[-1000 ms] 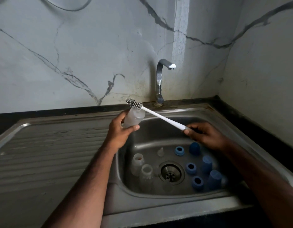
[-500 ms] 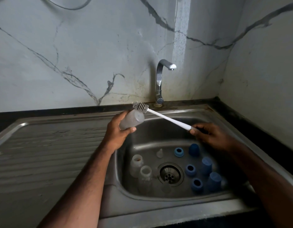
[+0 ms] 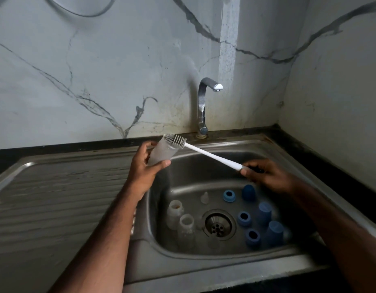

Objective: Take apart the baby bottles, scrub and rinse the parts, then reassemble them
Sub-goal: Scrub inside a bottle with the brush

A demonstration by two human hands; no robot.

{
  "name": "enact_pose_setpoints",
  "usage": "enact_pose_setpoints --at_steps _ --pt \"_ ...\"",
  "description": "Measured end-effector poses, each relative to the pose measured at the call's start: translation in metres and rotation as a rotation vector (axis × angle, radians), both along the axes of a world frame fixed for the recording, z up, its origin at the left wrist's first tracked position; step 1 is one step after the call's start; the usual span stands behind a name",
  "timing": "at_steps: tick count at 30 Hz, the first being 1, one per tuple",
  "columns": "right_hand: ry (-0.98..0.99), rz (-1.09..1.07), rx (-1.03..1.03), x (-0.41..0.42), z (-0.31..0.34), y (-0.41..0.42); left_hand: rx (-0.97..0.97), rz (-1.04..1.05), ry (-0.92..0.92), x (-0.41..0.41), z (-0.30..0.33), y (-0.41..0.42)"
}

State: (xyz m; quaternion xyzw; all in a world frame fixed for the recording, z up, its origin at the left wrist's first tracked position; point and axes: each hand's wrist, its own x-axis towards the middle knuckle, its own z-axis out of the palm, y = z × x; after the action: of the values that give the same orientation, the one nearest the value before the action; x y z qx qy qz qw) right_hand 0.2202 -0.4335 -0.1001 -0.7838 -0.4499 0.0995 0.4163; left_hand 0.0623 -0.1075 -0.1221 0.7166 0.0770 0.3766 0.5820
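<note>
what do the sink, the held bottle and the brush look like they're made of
Sink: likely stainless steel, brushed grey with dull reflections.
Held bottle: probably frosted translucent plastic, cloudy and matte.
Brush: white handle looks like smooth plastic; the grey bristles could be silicone or nylon, too small to tell.

Frosted bottle (image 3: 161,152) tilted, brush (image 3: 176,141) at mouth; 2 bottles (image 3: 186,228) in basin.

brush handle end (image 3: 249,168) hidden in right hand (image 3: 267,176), forearms cropped
</note>
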Motion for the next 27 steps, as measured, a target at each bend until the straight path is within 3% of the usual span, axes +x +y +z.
enact_pose_setpoints --at_steps 13,17,22,27 --pt "0.003 -0.019 -0.005 0.005 0.000 -0.004 -0.307 -0.258 0.065 -0.007 0.004 -0.006" --pt "-0.075 0.013 -0.011 -0.002 -0.001 0.008 -0.285 -0.197 0.056 -0.006 0.004 -0.008" --pt "-0.035 -0.015 -0.013 0.003 -0.001 0.000 -0.354 -0.050 -0.020 -0.007 0.007 -0.007" --pt "-0.036 -0.028 -0.072 0.008 -0.006 0.003 -0.470 -0.093 -0.111 -0.005 0.010 -0.009"
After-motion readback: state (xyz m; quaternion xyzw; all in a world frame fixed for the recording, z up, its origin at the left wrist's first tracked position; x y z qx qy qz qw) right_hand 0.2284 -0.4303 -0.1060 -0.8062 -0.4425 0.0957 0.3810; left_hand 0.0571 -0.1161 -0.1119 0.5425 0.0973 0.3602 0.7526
